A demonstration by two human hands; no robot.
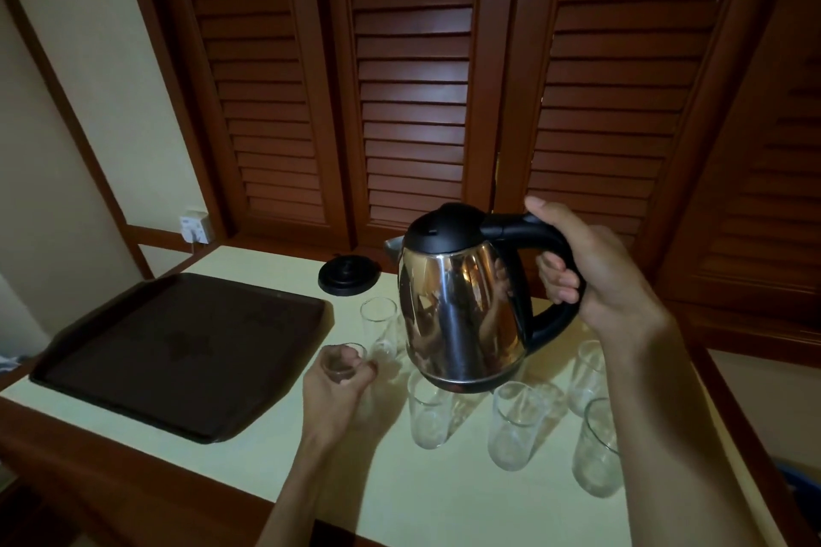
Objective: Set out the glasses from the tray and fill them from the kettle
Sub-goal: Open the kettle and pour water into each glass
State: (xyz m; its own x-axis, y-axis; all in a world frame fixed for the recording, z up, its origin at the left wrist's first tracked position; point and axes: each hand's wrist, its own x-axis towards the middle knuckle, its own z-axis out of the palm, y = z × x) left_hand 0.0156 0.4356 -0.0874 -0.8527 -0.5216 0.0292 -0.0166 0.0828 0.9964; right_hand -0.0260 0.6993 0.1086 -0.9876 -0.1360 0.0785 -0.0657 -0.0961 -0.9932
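Right hand (595,275) has the kettle (462,311) up in the air by its black handle, fingers (557,280) wrapped through the loop and thumb lying along the top. It's hanging over the middle of the bench (355,471), roughly upright, spout pointing away from me, lid closed. Its round black base (348,276) sits further back on the bench, behind the glasses.

Left hand (340,391) is curled round a glass (344,362), gripping it near the rim, just right of the tray (177,346). The tray is dark brown and sits on the left part of the bench.

I count 5 more glasses standing upright on the bench. 1 tall one (380,324) is just behind my left hand, right next to the kettle's side. 1 (428,413) stands under the kettle's bottom edge, another (515,426) just right of that, and 2 (597,449) over by my right forearm, partly hidden behind it. Can't tell if any have water in them.

Wooden louvred shutters (413,80) run along the back, and there's a wall socket (195,227) at the left.
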